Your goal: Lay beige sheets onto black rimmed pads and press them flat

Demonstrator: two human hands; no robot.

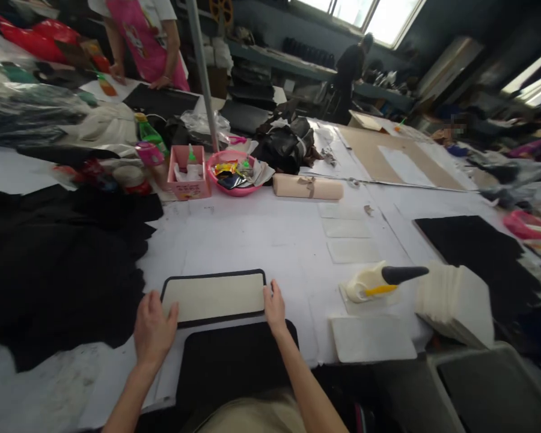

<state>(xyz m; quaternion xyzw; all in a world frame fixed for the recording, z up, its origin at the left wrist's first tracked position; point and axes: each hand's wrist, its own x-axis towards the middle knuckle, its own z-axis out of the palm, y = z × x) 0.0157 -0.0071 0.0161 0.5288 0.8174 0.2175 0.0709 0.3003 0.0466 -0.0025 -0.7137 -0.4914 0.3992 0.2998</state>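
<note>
A cream rectangular panel with a black border [216,296] lies flat on the white-covered table. My left hand [155,331] is at its left end, thumb on the cream face and fingers at the edge. At the right end, my right hand [275,305] has its fingers and thumb around the border. Just below, nearest my body, a larger black rounded piece [234,358] lies partly under my right forearm. To the right, a cream tub [364,282] holds a yellow-handled tool [381,290], beside a dark tapered object [404,275].
Black sheets [63,264] cover the left side. A pink box [189,187], pink basket [238,191] and beige roll [309,187] sit farther back. Stacked cream pieces [455,304] are right, above a grey bin [491,385]. A person in a pink apron [139,39] stands across the table.
</note>
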